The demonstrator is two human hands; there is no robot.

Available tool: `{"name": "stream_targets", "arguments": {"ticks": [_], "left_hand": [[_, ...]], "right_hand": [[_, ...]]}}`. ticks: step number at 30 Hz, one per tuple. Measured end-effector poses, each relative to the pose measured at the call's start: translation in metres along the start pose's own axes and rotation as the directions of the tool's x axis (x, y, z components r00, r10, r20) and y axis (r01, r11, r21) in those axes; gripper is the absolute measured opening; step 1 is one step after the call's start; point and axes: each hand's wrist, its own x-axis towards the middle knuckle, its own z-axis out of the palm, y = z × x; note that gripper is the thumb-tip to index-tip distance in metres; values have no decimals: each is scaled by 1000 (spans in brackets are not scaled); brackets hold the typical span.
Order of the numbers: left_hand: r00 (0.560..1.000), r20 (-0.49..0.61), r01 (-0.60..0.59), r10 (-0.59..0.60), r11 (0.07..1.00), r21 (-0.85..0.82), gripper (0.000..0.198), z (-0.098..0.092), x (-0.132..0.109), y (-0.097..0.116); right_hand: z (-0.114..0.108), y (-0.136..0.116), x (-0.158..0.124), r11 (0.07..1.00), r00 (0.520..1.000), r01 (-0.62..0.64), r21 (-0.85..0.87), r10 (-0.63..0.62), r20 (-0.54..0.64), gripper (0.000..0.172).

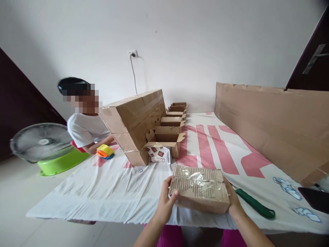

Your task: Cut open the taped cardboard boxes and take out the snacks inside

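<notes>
A small closed cardboard box [202, 187], its ribbed top crossed by shiny clear tape, sits at the table's front edge. My left hand [166, 200] grips its left end, thumb near the top edge. At the opposite end my right hand [231, 195] presses against the side, its fingers partly hidden behind the box. Just right of that hand lies a tool with a dark green handle [255, 204]; its other end is hidden. Beyond the box, a white and brown printed packet [158, 155] leans against an open cardboard box [167, 139].
Several open boxes [172, 120] run back beside a stack of taped cartons [136, 120]. A large cardboard sheet [267, 127] stands at right, near a dark phone-like object [315, 199]. A person [84, 127] sits at left, by colourful rolls [105, 151] and a fan [42, 141].
</notes>
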Motion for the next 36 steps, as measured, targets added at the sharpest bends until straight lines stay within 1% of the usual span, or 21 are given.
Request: {"name": "stream_targets", "arguments": {"ticks": [1, 3, 6, 7, 8, 9, 10, 12, 13, 14, 16, 17, 19, 22, 25, 27, 29, 30, 32, 34, 36], "left_hand": [[1000, 16, -14, 14, 1000, 6, 61, 10, -1, 1], [1000, 5, -19, 19, 999, 35, 59, 21, 0, 3], [998, -46, -30, 36, 991, 133, 55, 24, 0, 5], [994, -75, -61, 77, 978, 202, 55, 23, 0, 6], [984, -100, -112, 147, 951, 289, 55, 21, -1, 9], [965, -104, -182, 239, 905, 385, 54, 19, -2, 12], [940, -69, -263, 334, 839, 476, 53, 17, -2, 17], [881, 85, -424, 466, 695, 581, 52, 15, -2, 29], [856, 164, -482, 490, 645, 593, 52, 15, -2, 35], [841, 219, -517, 494, 618, 592, 52, 16, -1, 41], [844, 240, -520, 479, 623, 584, 53, 17, 0, 50], [853, 228, -506, 469, 640, 578, 52, 17, 1, 54], [868, 218, -486, 446, 673, 558, 50, 15, 3, 58], [854, 277, -519, 439, 692, 502, 38, 10, 4, 62], [826, 347, -563, 444, 682, 467, 29, 7, 5, 64], [823, 367, -567, 434, 665, 486, 29, 6, 4, 65], [829, 379, -559, 411, 639, 528, 26, 7, 3, 67], [831, 388, -555, 398, 626, 548, 25, 7, 3, 68], [830, 411, -557, 378, 608, 566, 30, 8, 2, 69], [824, 433, -563, 365, 607, 560, 37, 8, 2, 71], [824, 443, -562, 355, 617, 551, 39, 8, 2, 72]], "right_hand": [[-16, 1, 5, 999, 1000, -10, -49, 8, -26, 67], [-44, 3, 9, 989, 997, -30, -145, 20, -70, 64], [-76, 1, 2, 965, 992, -31, -260, -3, -128, 51], [-86, 0, -2, 952, 989, -17, -305, -30, -148, 47], [-95, 0, -5, 922, 984, 8, -388, -76, -160, 44], [-105, 1, -7, 860, 978, 37, -508, -135, -157, 41], [-114, 3, -9, 760, 972, 62, -647, -193, -133, 39], [-128, 12, -11, 478, 966, 103, -872, -257, -26, 36], [-133, 17, -11, 352, 966, 120, -928, -256, 28, 35], [-136, 22, -12, 274, 968, 133, -952, -243, 66, 36], [-138, 30, -13, 203, 965, 167, -965, -236, 117, 38], [-137, 32, -13, 196, 962, 177, -964, -242, 128, 39], [-132, 31, -14, 235, 958, 184, -954, -259, 121, 42], [-124, 18, -14, 372, 951, 186, -909, -300, 72, 44], [-115, -6, -14, 494, 927, 222, -841, -375, 24, 44], [-109, -29, -16, 551, 907, 268, -791, -422, 13, 43], [-101, -55, -19, 587, 895, 324, -742, -444, 39, 42], [-97, -68, -20, 594, 890, 359, -720, -450, 72, 41], [-87, -96, -23, 571, 865, 460, -680, -460, 199, 39], [-76, -121, -23, 516, 817, 573, -637, -427, 389, 37], [-66, -142, -21, 470, 756, 652, -595, -340, 560, 37]]}}
